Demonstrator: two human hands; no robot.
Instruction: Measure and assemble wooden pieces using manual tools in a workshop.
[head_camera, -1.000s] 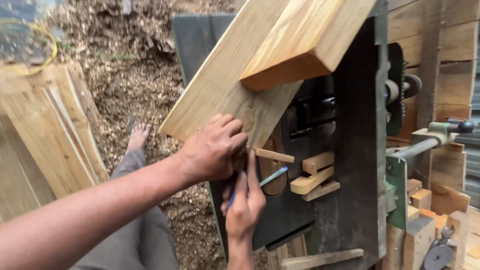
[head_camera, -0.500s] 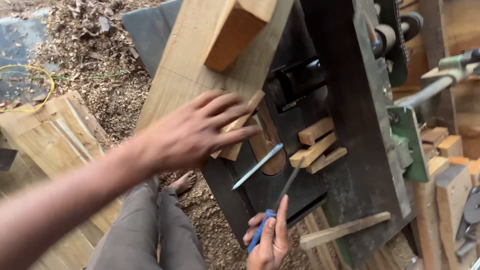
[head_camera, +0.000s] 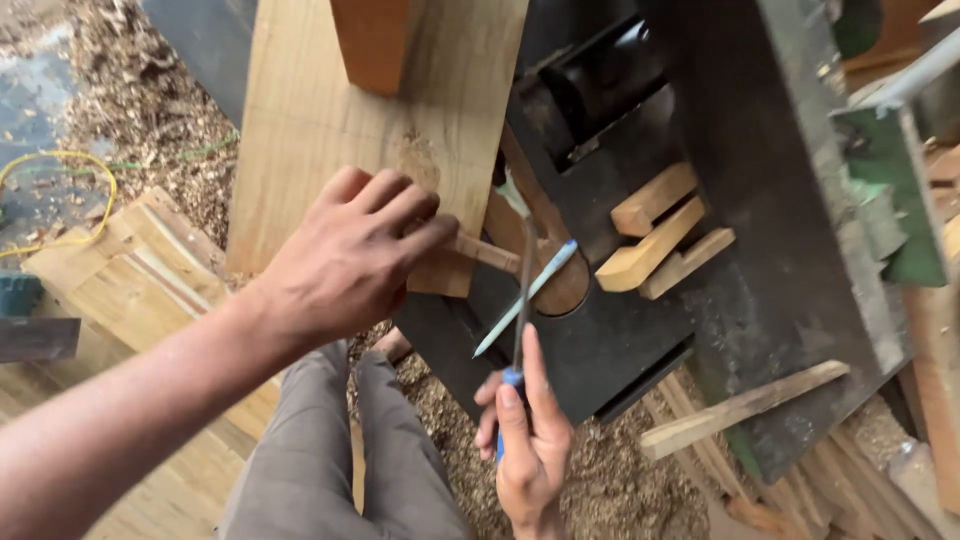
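Now right hand (head_camera: 528, 435) fingers (head_camera: 534, 372) grip the screwdriver (head_camera: 519, 300) handle.

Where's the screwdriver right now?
Low centre of the head view: the right hand grips the blue-handled screwdriver, shaft pointing up across the dark machine table beside the pen, just right of the left hand.

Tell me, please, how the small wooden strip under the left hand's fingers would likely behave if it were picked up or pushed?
The small wooden strip looks thin and short, so it is probably light and stiff rather than floppy. Its flat, squared faces suggest it would slide, not roll. The left hand pins one end against the plank; being so slender, it might snap if levered hard.
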